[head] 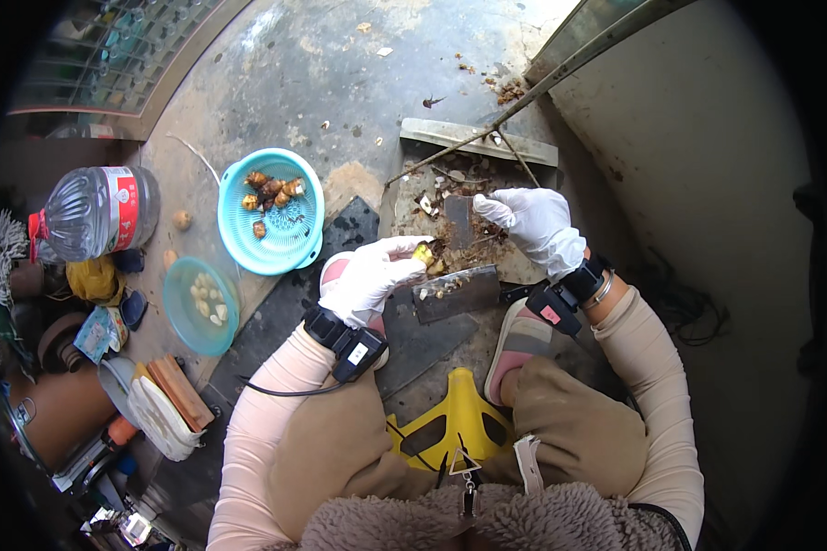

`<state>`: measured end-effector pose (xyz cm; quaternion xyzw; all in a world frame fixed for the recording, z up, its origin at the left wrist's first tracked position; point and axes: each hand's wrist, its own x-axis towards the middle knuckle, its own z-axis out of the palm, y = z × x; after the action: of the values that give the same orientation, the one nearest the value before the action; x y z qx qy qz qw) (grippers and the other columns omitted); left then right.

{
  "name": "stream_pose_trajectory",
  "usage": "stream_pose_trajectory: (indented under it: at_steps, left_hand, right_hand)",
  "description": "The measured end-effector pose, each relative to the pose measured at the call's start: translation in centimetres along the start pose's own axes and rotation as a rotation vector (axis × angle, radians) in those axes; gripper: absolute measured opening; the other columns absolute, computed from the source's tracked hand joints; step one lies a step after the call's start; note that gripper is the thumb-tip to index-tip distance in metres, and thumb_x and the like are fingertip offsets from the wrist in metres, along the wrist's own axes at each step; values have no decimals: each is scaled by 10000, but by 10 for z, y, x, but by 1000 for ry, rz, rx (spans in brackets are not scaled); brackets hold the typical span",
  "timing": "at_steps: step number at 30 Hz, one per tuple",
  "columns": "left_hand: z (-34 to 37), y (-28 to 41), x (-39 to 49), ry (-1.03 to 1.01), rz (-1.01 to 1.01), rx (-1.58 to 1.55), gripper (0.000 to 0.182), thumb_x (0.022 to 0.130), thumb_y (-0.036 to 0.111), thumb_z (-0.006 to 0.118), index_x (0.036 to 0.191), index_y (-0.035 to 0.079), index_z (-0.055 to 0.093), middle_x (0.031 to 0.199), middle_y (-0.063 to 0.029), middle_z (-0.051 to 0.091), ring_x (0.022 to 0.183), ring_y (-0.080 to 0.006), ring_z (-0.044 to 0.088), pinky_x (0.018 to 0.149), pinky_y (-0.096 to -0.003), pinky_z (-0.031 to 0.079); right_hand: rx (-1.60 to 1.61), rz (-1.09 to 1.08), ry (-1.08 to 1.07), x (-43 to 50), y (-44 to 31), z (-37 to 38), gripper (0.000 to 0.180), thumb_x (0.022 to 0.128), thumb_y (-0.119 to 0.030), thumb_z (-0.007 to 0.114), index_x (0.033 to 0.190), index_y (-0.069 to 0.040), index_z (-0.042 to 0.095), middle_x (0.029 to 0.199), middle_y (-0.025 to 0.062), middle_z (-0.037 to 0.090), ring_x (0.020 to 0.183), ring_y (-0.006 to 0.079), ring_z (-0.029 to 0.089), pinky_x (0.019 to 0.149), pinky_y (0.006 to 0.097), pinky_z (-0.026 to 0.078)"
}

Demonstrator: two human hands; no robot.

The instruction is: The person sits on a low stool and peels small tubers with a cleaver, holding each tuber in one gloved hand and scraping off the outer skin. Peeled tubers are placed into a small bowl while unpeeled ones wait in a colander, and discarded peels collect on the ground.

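My left hand, in a white glove, pinches a partly peeled taro-like tuber, its yellow flesh facing up. Across from it, my gloved right hand is closed at the end of a flat dark metal blade; the fingers behind it are hidden. Both hands are over a metal dustpan strewn with brown peelings. Below them lies a broad knife blade with white scraps on it and a black handle towards my right shoe.
At left, a turquoise colander holds several unpeeled tubers; a smaller bowl has pale peeled pieces in liquid. A large plastic bottle lies beyond. The dustpan's long rod slants up right near a wall. A yellow stool is beneath me.
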<state>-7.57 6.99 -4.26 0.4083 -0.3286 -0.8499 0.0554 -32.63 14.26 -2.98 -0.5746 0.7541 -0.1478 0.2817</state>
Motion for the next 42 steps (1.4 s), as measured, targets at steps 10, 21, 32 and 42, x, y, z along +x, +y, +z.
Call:
stream_pose_trajectory:
  at_steps: [10,21,32,42]
  left_hand:
    - [-1,-1,-1,134,391,574,515,736,29,729,1226,35,571,1055,-13,609,863,-62,529,781,-203,447]
    - [0,9,-3,-48,84,-218,448,824,15,639,1259,24,532,1200,-73,554,989,-171,584,873,-296,487]
    - [5,8,-4,82,343,77,586,746,-39,695,1292,17,493,1192,-69,571,1080,-140,551,938,-273,445]
    - [9,11,-7,172,380,276,614,699,-17,757,1266,42,527,1043,-12,576,796,-36,486,747,-192,449]
  right_hand:
    - [157,53,0,-14,-6,7,499,903,-542,490,847,-82,676,757,171,625,718,372,609,615,438,454]
    - [258,182,-20,-20,-7,17,474,905,-526,505,876,-76,649,743,197,609,727,402,594,604,438,445]
    - [139,89,-1,-24,-15,16,464,885,-543,525,851,-95,642,703,172,600,700,392,594,585,444,442]
    - [42,42,28,-23,-17,15,486,872,-566,520,796,-98,627,693,162,601,682,373,598,579,443,443]
